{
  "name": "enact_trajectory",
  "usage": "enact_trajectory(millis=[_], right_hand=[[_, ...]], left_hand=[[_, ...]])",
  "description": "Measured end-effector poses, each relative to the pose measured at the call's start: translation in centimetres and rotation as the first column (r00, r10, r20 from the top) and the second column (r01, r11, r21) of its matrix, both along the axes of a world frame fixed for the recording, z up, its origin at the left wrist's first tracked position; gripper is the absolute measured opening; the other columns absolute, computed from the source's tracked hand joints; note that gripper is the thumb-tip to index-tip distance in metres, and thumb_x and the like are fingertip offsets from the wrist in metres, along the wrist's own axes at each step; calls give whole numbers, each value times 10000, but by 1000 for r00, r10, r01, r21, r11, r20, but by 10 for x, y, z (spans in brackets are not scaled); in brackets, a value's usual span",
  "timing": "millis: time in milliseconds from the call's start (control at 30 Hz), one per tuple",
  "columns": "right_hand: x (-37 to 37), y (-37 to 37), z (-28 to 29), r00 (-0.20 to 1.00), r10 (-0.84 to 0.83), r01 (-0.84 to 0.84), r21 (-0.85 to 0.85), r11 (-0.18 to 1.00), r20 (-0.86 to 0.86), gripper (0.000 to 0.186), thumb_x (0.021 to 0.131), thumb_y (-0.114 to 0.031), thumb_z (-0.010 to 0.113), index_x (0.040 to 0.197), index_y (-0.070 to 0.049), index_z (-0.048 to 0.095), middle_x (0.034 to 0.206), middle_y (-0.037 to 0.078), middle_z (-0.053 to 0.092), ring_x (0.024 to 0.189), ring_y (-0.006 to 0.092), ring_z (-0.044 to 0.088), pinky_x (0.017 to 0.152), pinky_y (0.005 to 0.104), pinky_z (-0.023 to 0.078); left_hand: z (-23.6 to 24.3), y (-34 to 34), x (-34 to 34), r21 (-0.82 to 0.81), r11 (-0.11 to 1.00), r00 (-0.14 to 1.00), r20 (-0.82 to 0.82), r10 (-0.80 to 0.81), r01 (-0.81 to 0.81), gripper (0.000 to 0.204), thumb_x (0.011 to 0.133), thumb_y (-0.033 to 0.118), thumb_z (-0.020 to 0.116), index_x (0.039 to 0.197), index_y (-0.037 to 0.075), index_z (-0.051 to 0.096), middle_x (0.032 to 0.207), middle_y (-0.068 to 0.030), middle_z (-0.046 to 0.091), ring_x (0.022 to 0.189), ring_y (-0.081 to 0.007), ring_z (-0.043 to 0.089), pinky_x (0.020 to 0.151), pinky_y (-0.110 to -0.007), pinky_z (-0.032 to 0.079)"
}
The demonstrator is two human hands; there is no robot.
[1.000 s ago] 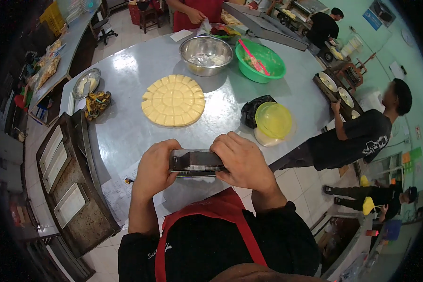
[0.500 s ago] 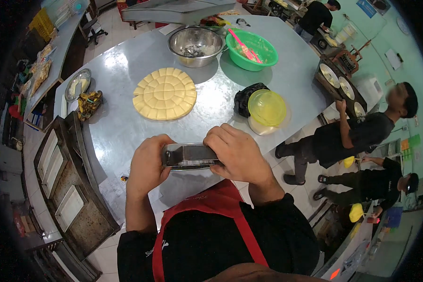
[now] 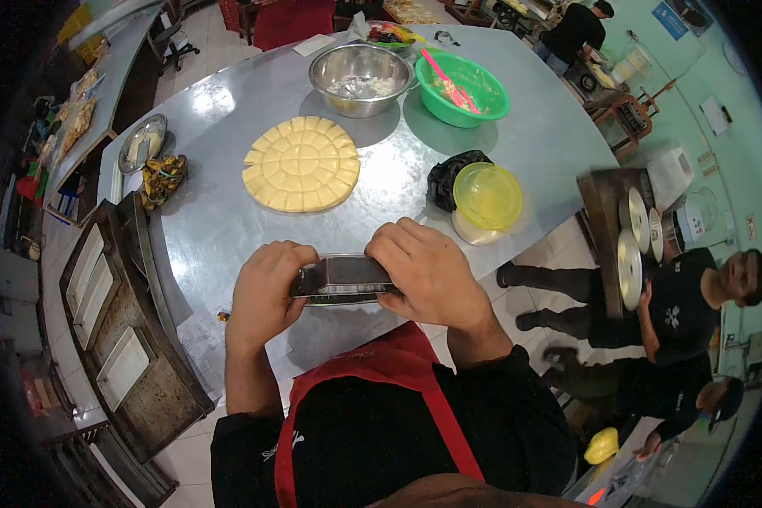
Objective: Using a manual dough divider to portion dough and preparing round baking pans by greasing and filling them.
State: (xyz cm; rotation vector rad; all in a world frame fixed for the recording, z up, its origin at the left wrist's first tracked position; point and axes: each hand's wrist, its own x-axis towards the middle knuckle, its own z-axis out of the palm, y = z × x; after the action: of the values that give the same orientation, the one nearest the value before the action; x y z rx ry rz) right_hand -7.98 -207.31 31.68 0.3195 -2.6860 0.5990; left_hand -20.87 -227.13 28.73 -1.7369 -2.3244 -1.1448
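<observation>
Metal tin (image 3: pixel 345 278), dark and slope-sided, is held just above the bench's near edge, clasped by both hands: the left hand (image 3: pixel 267 284) grips one end, the right hand (image 3: pixel 427 275) the other, fingers curled over it. White print shows on the person's black shirt (image 3: pixel 364 432) and red apron (image 3: pixel 360 364), too small for me to make out; paper (image 3: pixel 207 347) with faint lines lies at the near left corner.

Grey and shiny, the bench (image 3: pixel 203 161) carries a scored yellow round (image 3: pixel 301 163) left of centre. Toward the far edge sit a steel bowl (image 3: pixel 356 108) and a green bowl (image 3: pixel 461 116); near the right edge, a yellow-lidded tub (image 3: pixel 487 196). Green walls (image 3: pixel 694 102) rise beyond.

Compared with half a second ago, the grey tray crossing the far edge is gone from there, and a co-worker (image 3: pixel 686 292) has brought round pans (image 3: pixel 631 267) away from the brown machine (image 3: pixel 631 131). Both hands keep their grip.
</observation>
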Motion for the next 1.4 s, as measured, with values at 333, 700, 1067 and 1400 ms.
enact_trajectory(millis=[333,700,1067,1400], right_hand=[[-10,3,4,999,11,-10,-15,1000,32,496,469,-125,744,889,-59,489,833,83,494,750,283,510,639,376,424],[-9,5,17,942,58,-40,-59,997,330,506,593,-103,741,1010,-58,459,1153,173,475,852,343,602,670,407,504],[19,11,30,834,285,91,-627,774,472,761,649,-172,755,1293,8,391,1080,205,583,949,352,600,810,420,479],[14,62,26,613,581,-347,-478,807,535,755,645,-274,723,1297,-27,433,1445,311,181,1274,467,343,1026,463,336]], left_hand=[[-1,-2,-3,-31,998,998,32,61,-60,510,525,-61,640,1000,71,508,895,-127,579,834,-347,555,725,-408,437],[3,-7,-6,-127,990,995,72,69,-59,525,525,-17,674,1026,77,548,1053,-108,582,863,-313,573,750,-395,454],[26,-28,30,-132,991,949,316,16,28,565,561,178,762,1085,48,596,1112,-150,615,871,-320,622,788,-371,483],[39,-19,57,-125,991,876,483,10,58,1085,584,223,808,1437,7,173,1249,-217,527,1066,-371,558,883,-383,459]])
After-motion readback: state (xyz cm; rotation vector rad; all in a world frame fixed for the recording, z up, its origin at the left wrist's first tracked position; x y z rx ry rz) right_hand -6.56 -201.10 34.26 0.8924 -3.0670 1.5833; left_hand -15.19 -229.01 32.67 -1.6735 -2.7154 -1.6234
